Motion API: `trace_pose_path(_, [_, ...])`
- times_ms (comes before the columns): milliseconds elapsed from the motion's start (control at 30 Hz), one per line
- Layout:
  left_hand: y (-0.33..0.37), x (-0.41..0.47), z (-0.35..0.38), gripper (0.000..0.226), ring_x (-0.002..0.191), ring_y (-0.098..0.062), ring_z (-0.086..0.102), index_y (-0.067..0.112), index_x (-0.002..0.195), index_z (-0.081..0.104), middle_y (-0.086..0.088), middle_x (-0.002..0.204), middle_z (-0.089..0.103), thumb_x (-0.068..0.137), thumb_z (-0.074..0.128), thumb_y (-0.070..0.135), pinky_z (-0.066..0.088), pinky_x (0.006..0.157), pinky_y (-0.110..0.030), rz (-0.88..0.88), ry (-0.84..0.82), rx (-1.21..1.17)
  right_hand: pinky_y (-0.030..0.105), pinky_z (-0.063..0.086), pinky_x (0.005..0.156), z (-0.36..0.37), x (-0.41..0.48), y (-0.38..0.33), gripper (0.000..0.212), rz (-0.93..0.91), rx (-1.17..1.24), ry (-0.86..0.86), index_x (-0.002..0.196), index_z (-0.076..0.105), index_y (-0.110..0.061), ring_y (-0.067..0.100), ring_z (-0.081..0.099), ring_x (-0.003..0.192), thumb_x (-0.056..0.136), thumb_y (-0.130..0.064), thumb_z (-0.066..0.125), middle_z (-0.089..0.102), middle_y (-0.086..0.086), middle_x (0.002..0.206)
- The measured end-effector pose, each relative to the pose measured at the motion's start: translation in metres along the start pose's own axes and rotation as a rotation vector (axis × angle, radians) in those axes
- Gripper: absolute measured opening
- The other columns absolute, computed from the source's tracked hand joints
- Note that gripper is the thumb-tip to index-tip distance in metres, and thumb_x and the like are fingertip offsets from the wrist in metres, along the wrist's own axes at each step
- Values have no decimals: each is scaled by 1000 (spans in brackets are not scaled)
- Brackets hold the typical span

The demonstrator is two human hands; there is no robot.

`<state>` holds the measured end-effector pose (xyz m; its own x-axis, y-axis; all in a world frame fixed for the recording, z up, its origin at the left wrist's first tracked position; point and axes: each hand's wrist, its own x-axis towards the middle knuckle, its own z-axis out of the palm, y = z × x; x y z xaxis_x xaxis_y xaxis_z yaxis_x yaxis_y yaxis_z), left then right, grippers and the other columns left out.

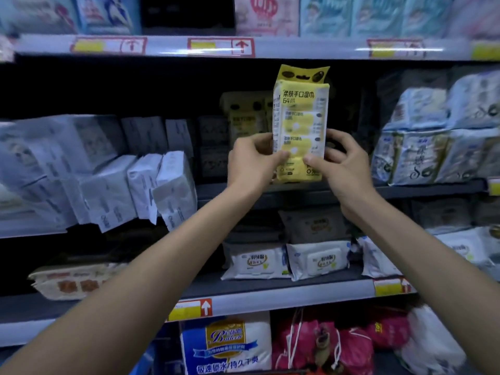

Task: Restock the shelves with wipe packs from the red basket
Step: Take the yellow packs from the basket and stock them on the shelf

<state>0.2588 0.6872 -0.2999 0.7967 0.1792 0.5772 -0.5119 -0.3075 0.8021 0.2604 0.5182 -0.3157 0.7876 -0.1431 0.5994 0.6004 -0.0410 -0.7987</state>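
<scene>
A tall yellow and white wipe pack (301, 112) stands upright at the front of the middle shelf (422, 191). My left hand (250, 163) grips its lower left edge and my right hand (343, 165) grips its lower right edge. Behind it, further back on the same shelf, stand more yellow wipe packs (243, 115) of the same kind. The red basket is not in view.
White packs (151, 185) lean at the left of the middle shelf, blue-white packs (422, 158) fill the right. Flat white wipe packs (316, 259) lie on the shelf below. The top shelf rail (297, 47) runs just above the held pack.
</scene>
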Motion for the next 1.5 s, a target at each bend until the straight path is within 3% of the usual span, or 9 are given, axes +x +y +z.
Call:
trace_pose_path(167, [-10,25,22,55,103,-18,74,16,131,71,1,115,77,80,90,24,64,86,-43,-74,93,95,13,56,67,0,36,22,55,33,-114,-38,138,50,-16,6,69,103,90,0,73,70,1,113])
trace_pose_path(300, [-34,17,28,39,90,-19,74,17,119,74,-2,104,76,83,88,24,65,83,-42,-174,98,121,37,60,87,-2,37,48,57,87,-294,-134,142,52,-22,20,67,111,91,-8,75,69,4,120])
trace_pose_path(500, [-28,6,26,43,83,-17,74,20,123,71,4,90,72,84,86,11,65,80,-42,-179,47,204,30,45,69,-3,32,33,53,25,-578,-18,133,61,-28,10,58,78,85,-26,83,57,-10,84])
trace_pose_path(700, [-13,-13,9,59,93,-12,70,21,142,60,5,117,71,88,81,18,62,83,-38,-119,-111,321,31,48,75,0,15,17,65,64,-626,-31,141,54,-23,15,61,87,84,-20,84,58,-12,85])
trace_pose_path(800, [-8,-27,-1,68,120,-18,64,25,151,51,1,136,66,89,79,25,58,97,-45,-52,-210,405,26,46,71,-1,1,6,68,83,-620,-65,145,50,-22,15,60,94,85,-22,83,62,-9,98])
trace_pose_path(933, [0,-48,-18,69,132,-22,57,28,157,42,2,153,53,95,70,37,53,96,-39,70,-293,623,37,50,96,-1,-22,-3,72,51,-678,-114,150,46,-23,25,54,128,87,-30,81,56,6,139])
trace_pose_path(1133, [-6,-77,-39,75,156,-25,23,27,160,32,-4,166,34,96,55,58,20,126,-54,237,-299,986,39,40,112,-10,-58,-16,86,26,-882,-305,160,27,-27,26,37,145,90,-50,71,34,6,157])
trace_pose_path(1300, [-20,-102,-50,86,161,-26,1,33,166,11,-5,175,8,95,47,67,10,128,-56,280,-383,1080,49,21,125,-14,-90,-19,109,69,-1129,-439,163,8,-31,31,4,157,81,-70,68,4,11,170])
trace_pose_path(1500, [-54,-141,-55,96,162,-27,1,35,166,5,-4,175,4,81,20,78,11,128,-56,310,-446,1159,50,4,126,-19,-137,1,116,70,-1222,-571,163,-6,-33,32,-16,156,82,-68,70,-13,10,170])
